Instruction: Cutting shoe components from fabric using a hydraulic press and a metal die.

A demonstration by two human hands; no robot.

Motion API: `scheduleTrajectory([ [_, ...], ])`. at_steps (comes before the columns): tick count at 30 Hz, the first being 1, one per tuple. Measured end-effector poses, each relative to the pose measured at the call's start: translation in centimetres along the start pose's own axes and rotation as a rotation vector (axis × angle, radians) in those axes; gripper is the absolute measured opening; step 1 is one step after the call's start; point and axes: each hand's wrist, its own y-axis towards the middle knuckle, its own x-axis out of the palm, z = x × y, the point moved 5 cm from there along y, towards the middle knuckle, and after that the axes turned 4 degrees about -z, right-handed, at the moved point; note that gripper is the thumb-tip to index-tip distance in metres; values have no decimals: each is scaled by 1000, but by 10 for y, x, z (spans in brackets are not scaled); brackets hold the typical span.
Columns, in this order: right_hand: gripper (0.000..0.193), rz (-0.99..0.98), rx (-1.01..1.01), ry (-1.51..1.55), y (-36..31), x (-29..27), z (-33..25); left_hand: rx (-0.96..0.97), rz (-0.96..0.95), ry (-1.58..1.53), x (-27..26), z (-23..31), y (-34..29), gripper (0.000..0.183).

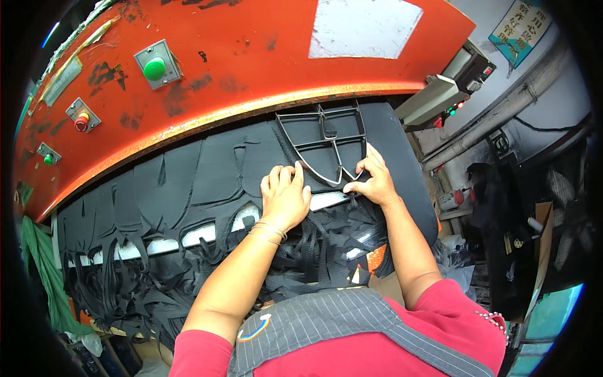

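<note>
While the right hand [375, 180] grips the metal frame [335, 141] at its near right edge | left hand [284, 196]: fingers slightly spread, just beside it | frame: on black sheet [213, 166], right part | black scraps [308, 245]: nearer the body | orange machine [239, 56]: beyond

Your crimson shirt [358, 355] at lower centre, your grey pinstriped apron [320, 311] with a rainbow patch [254, 327], black sheeting [217, 166] mid-frame, orange-red panel [232, 38] across the top, large green button [154, 69] upper left
</note>
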Motion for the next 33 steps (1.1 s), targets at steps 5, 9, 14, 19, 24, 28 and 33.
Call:
scheduleTrajectory([
  [5,56,7,-50,-92,3,4,-6,0,-6,-28,-5,-7,-3,61],
  [9,79,-146,87,-222,13,26,-28,19,54,-227,-50,-55,-26,53],
  [14,75,96,-207,-101,36,17,-117,-180,701,-454,-209,-171,-83,29],
  [19,56,133,-643,185,133,64,-299,-421,1278,-152,-368,-399,-197,39],
  [24,27,308,-534,74,205,83,-352,-668,1149,-261,-416,-456,-205,65],
  [28,23,268,-594,107,184,71,-351,-628,1111,-396,-425,-407,-208,56],
  [33,27,8,-407,127,118,83,-293,-442,787,-59,-318,-272,-188,27],
])
